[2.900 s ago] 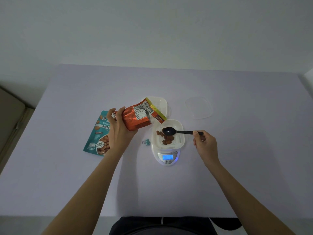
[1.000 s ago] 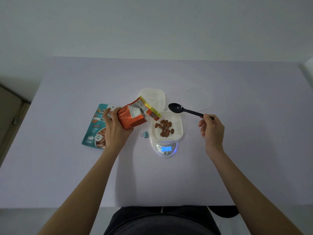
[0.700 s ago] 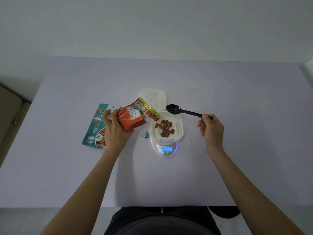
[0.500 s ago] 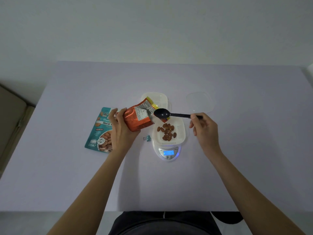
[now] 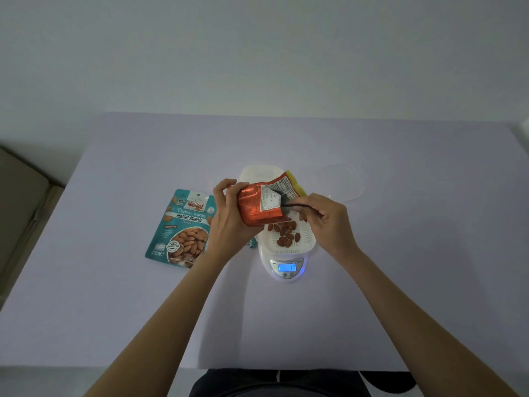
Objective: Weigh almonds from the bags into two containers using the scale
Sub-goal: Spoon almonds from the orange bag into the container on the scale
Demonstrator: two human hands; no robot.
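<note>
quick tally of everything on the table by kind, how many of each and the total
almond bags: 2 (orange bag, teal bag)
white containers: 2 (front container, rear container)
scale: 1
black spoon: 1
clear lid: 1
blue clip, partly hidden: 1
total: 8

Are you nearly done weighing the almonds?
Not yet. A small pile of almonds already sits in the container on the scale. Right now the left hand holds the orange bag while the right hand dips the spoon inside. The second container behind shows no almonds, and the teal bag lies aside.
</note>
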